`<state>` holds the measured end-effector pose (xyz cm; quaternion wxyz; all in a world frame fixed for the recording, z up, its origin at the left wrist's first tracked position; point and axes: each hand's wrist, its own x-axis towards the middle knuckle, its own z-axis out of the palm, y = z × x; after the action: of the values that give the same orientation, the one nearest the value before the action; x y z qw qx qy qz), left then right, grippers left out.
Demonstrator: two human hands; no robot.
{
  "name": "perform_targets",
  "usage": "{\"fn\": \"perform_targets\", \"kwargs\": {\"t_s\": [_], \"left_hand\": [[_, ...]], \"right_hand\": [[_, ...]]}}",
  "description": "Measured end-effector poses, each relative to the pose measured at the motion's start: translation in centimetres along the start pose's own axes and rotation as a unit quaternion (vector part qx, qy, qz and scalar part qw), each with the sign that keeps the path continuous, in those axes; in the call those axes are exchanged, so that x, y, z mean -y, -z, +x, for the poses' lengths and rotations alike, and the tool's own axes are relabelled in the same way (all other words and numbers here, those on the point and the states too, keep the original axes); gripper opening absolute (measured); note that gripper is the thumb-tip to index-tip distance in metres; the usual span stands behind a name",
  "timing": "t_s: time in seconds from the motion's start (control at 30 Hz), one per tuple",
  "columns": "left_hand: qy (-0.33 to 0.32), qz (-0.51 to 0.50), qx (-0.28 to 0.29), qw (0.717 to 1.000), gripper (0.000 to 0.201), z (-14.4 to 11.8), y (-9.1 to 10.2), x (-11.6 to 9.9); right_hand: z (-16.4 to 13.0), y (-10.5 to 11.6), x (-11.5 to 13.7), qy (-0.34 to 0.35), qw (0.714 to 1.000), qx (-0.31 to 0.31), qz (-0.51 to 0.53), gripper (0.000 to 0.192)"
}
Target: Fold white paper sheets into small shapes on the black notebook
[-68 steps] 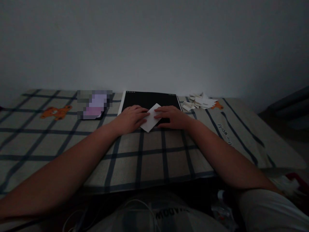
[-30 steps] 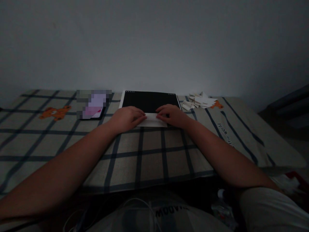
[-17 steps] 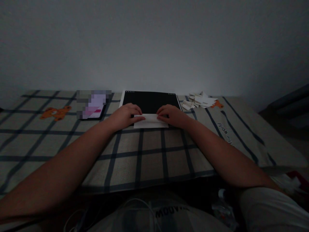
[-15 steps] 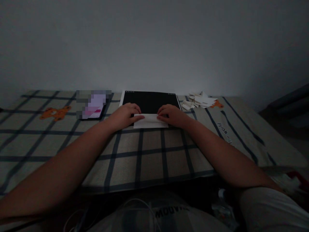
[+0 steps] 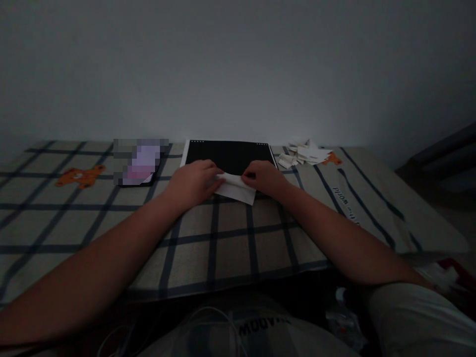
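Note:
A small sheet of white paper [image 5: 235,190] is tilted between my two hands, its right corner dipping toward me, with a fold along its far edge. My left hand [image 5: 196,182] pinches its left end between thumb and fingers. At the upper right, my right hand [image 5: 265,177] grips the same paper, thumb against fingertips. Beneath and behind the hands lies a flat black sheet [image 5: 230,154] with a white border and rows of small white marks in its far corners. My fingers cover part of the paper's far edge.
A phone [image 5: 143,166] with a lit, partly blurred screen lies to the left. Several folded white paper pieces [image 5: 307,152] are heaped at the right. The checked tablecloth [image 5: 230,243] bears orange bear prints, and a pale wall [image 5: 238,69] rises behind the table.
The paper has turned from level to slanted, its right end lower. My left hand has come further over its left end, and the view has shifted slightly.

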<state>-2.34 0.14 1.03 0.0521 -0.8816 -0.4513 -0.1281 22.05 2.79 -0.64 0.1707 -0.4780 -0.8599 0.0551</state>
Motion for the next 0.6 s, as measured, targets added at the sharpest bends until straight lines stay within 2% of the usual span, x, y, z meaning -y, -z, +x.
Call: {"fn": "perform_targets", "kwargs": {"t_s": [0.1,0.23,0.47,0.6], "left_hand": [[0.001,0.018,0.03,0.999,0.041,-0.3,-0.2,-0.9],[0.012,0.014,0.039,0.999,0.048,-0.2,-0.7,-0.4],[0.024,-0.038,0.055,0.997,0.054,0.3,-1.4,0.8],[0.021,-0.033,0.057,0.998,0.054,0.3,-1.5,0.9]], "right_hand": [[-0.1,0.1,0.3,-0.023,1.0,-0.003,-0.004,0.023],[-0.2,0.3,0.2,-0.032,0.999,-0.012,0.027,0.023],[-0.4,-0.3,0.2,0.11,0.993,0.01,0.049,0.02],[-0.3,-0.6,-0.2,0.144,0.987,-0.011,0.075,0.016]]}}
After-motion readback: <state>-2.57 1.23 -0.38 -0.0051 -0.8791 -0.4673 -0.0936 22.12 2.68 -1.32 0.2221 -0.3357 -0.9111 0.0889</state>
